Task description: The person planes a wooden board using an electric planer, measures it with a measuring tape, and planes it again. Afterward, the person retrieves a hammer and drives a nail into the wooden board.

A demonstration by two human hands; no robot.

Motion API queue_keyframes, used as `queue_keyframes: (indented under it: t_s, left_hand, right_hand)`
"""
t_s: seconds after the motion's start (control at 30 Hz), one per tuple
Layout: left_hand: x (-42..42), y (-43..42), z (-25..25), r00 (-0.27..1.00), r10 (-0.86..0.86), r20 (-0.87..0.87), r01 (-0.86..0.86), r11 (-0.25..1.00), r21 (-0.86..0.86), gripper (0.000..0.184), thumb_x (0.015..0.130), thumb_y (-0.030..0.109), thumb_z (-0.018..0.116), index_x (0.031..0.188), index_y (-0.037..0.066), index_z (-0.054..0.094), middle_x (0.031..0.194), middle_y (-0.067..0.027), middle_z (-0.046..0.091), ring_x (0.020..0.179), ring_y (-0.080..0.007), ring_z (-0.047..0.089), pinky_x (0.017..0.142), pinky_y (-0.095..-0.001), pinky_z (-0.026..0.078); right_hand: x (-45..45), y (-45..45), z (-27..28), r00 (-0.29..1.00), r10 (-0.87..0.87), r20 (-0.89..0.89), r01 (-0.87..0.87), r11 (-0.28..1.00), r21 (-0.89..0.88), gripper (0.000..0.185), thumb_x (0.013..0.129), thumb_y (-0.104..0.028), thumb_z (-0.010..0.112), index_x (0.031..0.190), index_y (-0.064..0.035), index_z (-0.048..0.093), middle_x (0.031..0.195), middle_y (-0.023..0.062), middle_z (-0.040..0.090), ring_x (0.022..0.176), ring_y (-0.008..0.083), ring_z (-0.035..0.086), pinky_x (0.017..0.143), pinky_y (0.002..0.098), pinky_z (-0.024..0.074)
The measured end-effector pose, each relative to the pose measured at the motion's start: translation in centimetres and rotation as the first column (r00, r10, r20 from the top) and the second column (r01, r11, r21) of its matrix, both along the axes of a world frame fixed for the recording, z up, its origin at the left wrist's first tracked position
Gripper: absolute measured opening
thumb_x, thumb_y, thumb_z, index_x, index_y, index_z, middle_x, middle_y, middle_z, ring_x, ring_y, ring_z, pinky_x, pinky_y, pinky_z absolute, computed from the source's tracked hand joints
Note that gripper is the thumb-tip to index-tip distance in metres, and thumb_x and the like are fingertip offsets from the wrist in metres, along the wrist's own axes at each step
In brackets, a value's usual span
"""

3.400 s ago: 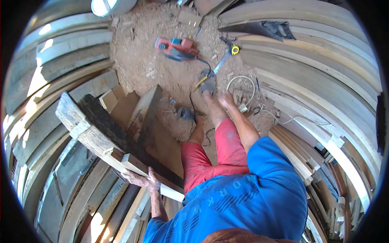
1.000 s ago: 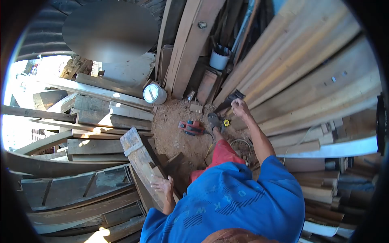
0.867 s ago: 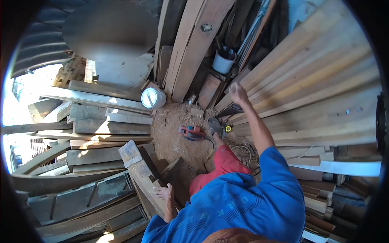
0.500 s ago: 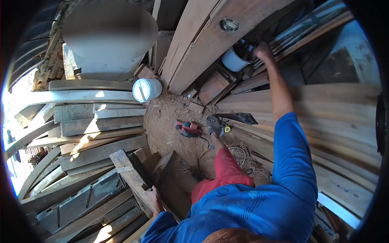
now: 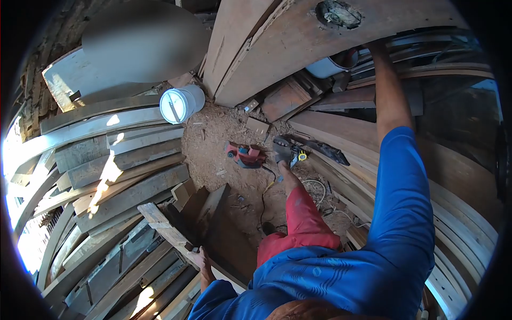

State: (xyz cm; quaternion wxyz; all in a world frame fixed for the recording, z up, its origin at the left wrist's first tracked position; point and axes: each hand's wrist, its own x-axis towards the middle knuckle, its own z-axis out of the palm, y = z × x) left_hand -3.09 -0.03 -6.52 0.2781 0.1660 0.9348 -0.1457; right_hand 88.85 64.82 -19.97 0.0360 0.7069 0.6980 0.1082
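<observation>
My left hand (image 5: 202, 260) is closed on the edge of a worn, upright plank (image 5: 169, 233) at lower left, beside a small dark block. At the upper right my right arm is stretched out, and my right hand (image 5: 377, 48) lies mostly hidden at the edge of a big board (image 5: 298, 40). A white pot (image 5: 324, 66) with dark contents stands just left of it, in front of long strips. What my right fingers do cannot be made out.
On the dusty floor lie a red power tool (image 5: 246, 154) with a cord, a handsaw (image 5: 325, 149) and a yellow tape measure (image 5: 302, 156) near my foot. A lidded white bucket (image 5: 182, 104) stands at upper left. Stacked boards (image 5: 128, 160) line both sides.
My right hand has moved from near my foot up past the saw to the area beside the pot. My left hand opened on the plank, then closed on its edge. The view has shifted.
</observation>
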Motion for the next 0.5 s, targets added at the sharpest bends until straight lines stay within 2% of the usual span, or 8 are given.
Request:
queue_keyframes:
  t_s: [0.1, 0.2, 0.23, 0.33, 0.4, 0.5]
  left_hand:
    - [0.7, 0.1, 0.2, 0.984, -0.157, -0.083, 0.154, 0.987, -0.044, 0.095, 0.089, 0.043, 0.074, 0.15, -0.013, 0.027, 0.137, -0.0275, 0.056, 0.127, -0.0389, 0.055, 0.107, -0.0434, 0.042]
    - [1.8, 0.4, 0.2, 0.996, -0.043, -0.08, 0.053, 0.99, 0.129, 0.093, 0.089, 0.044, 0.075, 0.146, -0.014, 0.031, 0.129, -0.0247, 0.06, 0.117, -0.0385, 0.059, 0.102, -0.0437, 0.045]
    - [1.5, 0.3, 0.0, 0.994, -0.054, -0.099, 0.067, 0.988, 0.138, 0.092, 0.089, 0.044, 0.074, 0.145, -0.014, 0.033, 0.128, -0.0251, 0.06, 0.115, -0.0387, 0.06, 0.101, -0.0438, 0.046]
    - [0.3, -0.2, -0.9, 0.948, -0.26, -0.187, 0.248, 0.965, -0.082, 0.089, 0.088, 0.047, 0.073, 0.142, -0.014, 0.037, 0.126, -0.0262, 0.061, 0.11, -0.0395, 0.062, 0.098, -0.0443, 0.048]
    - [-0.3, -0.6, -0.9, 0.898, -0.381, -0.219, 0.337, 0.917, -0.212, 0.087, 0.088, 0.048, 0.073, 0.14, -0.014, 0.04, 0.124, -0.0269, 0.062, 0.106, -0.04, 0.063, 0.096, -0.0446, 0.049]
    - [1.6, 1.4, 1.2, 0.96, -0.269, -0.074, 0.251, 0.949, -0.194, 0.086, 0.09, 0.05, 0.07, 0.138, -0.015, 0.042, 0.125, -0.031, 0.061, 0.112, -0.0421, 0.063, 0.095, -0.0455, 0.05]
  right_hand:
    - [0.4, -0.5, 0.1, 1.0, 0.008, 0.025, -0.007, 1.0, -0.015, 0.035, 0.085, -0.03, 0.066, 0.115, -0.0139, 0.073, 0.133, 0.014, 0.064, 0.124, 0.0369, 0.058, 0.1, 0.048, 0.0498]
    - [-0.1, -2.0, -0.4, 0.999, 0.019, 0.04, -0.018, 0.999, -0.034, 0.036, 0.084, -0.03, 0.066, 0.116, -0.014, 0.073, 0.133, 0.014, 0.064, 0.124, 0.0371, 0.058, 0.1, 0.048, 0.0501]
    - [-0.5, -2.7, -0.8, 0.999, 0.024, 0.043, -0.023, 0.999, -0.038, 0.037, 0.084, -0.03, 0.067, 0.116, -0.014, 0.073, 0.133, 0.014, 0.064, 0.123, 0.0372, 0.059, 0.1, 0.048, 0.0502]
    - [-1.9, -3.9, -0.9, 0.998, 0.063, 0.027, -0.062, 0.997, -0.05, 0.038, 0.083, -0.029, 0.067, 0.118, -0.0141, 0.073, 0.133, 0.014, 0.064, 0.123, 0.0374, 0.059, 0.099, 0.048, 0.0505]
    - [-2.4, -4.4, 0.9, 0.986, 0.157, -0.06, -0.16, 0.985, -0.06, 0.032, 0.081, -0.027, 0.067, 0.108, -0.0123, 0.075, 0.12, 0.0139, 0.069, 0.115, 0.0378, 0.063, 0.094, 0.0479, 0.0524]
    - [-0.6, -4.6, 1.3, 0.978, 0.208, 0.025, -0.206, 0.977, -0.054, 0.021, 0.079, -0.025, 0.067, 0.091, -0.0102, 0.078, 0.101, 0.0139, 0.074, 0.102, 0.0372, 0.068, 0.086, 0.0488, 0.054]
